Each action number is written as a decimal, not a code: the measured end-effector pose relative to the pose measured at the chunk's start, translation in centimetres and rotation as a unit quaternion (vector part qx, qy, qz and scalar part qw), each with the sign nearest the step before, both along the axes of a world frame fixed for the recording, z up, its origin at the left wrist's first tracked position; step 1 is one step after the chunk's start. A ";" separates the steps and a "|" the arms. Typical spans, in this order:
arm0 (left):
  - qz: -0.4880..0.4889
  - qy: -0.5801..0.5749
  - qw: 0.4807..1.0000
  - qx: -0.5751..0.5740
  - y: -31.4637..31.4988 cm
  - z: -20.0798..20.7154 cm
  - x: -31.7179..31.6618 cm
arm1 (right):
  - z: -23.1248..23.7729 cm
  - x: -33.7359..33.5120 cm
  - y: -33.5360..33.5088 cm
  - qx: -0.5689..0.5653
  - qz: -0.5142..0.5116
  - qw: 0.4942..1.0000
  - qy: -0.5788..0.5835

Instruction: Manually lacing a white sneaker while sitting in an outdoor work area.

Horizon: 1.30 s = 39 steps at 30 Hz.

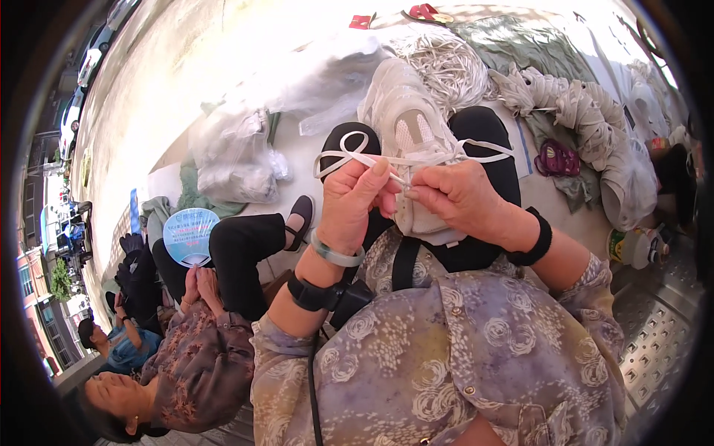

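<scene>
Your left hand (pixel 349 197) pinches a flat white fabric shoelace (pixel 439 158) between thumb and fingers at the centre of the frame, and your right hand (pixel 465 201), just beside it, grasps lace with its fingertips too, loops spreading out to either side. The off-white lace-up sports shoe (pixel 407 104) sits in the upper centre, between your black-trousered knees, below a tangled heap of pale cords (pixel 442 70). At the lower left, a seated person (pixel 201 364) holds a round, light-blue hand fan (pixel 192 234).
</scene>
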<state>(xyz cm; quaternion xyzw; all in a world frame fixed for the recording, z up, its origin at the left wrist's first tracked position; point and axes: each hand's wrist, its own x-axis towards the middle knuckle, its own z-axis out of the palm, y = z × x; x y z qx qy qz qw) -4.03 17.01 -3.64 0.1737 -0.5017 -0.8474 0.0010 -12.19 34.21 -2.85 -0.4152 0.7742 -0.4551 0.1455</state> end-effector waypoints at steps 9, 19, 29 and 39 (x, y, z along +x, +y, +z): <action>-0.108 -0.040 0.992 -0.047 -0.2 -0.3 0.0 | -0.2 -0.8 0.7 0.038 0.036 0.997 0.052; -0.066 -0.026 0.992 -0.101 0.0 -2.0 0.3 | 0.0 -1.3 0.2 0.049 0.053 0.995 0.073; 0.017 -0.045 0.989 -0.138 0.0 -4.0 0.0 | -1.0 -2.1 1.7 0.057 -0.040 0.996 0.049; 0.018 -0.058 0.988 -0.143 -0.2 -4.1 -0.5 | -0.9 -2.0 1.7 0.073 -0.059 0.996 0.007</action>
